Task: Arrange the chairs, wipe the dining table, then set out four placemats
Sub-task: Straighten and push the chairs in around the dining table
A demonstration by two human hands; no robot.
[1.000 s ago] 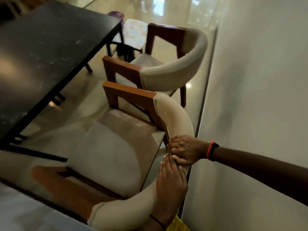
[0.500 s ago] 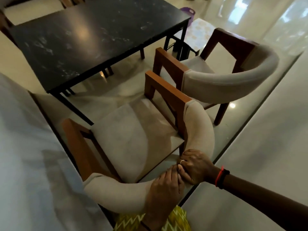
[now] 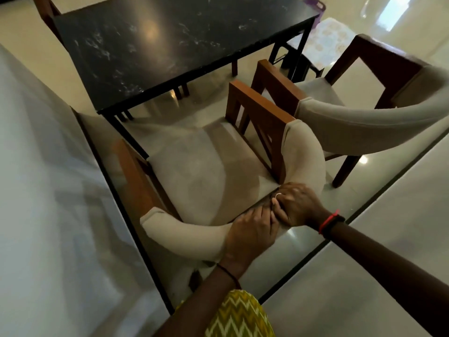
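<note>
A wooden chair (image 3: 201, 171) with a beige seat and a curved padded backrest stands right below me, facing the black marble dining table (image 3: 170, 45). My left hand (image 3: 250, 229) grips the top of the backrest at its middle. My right hand (image 3: 296, 205), with a ring and a red wristband, grips the backrest just beside it, and the two hands touch. The chair's front edge lies close to the table's near corner. A second, matching chair (image 3: 364, 117) stands to the right, its armrest close beside the first chair.
White walls close in on the left (image 3: 36, 190) and the lower right (image 3: 376, 239). A small stool with a patterned top (image 3: 325, 40) and a purple bucket (image 3: 315, 3) stand beyond the table's far corner. Another chair's wooden frame (image 3: 46, 15) shows at the top left.
The view has swung left, so more of the table shows. The chair I hold now sits nearer the table's corner. Both hands keep the same grip on the backrest.
</note>
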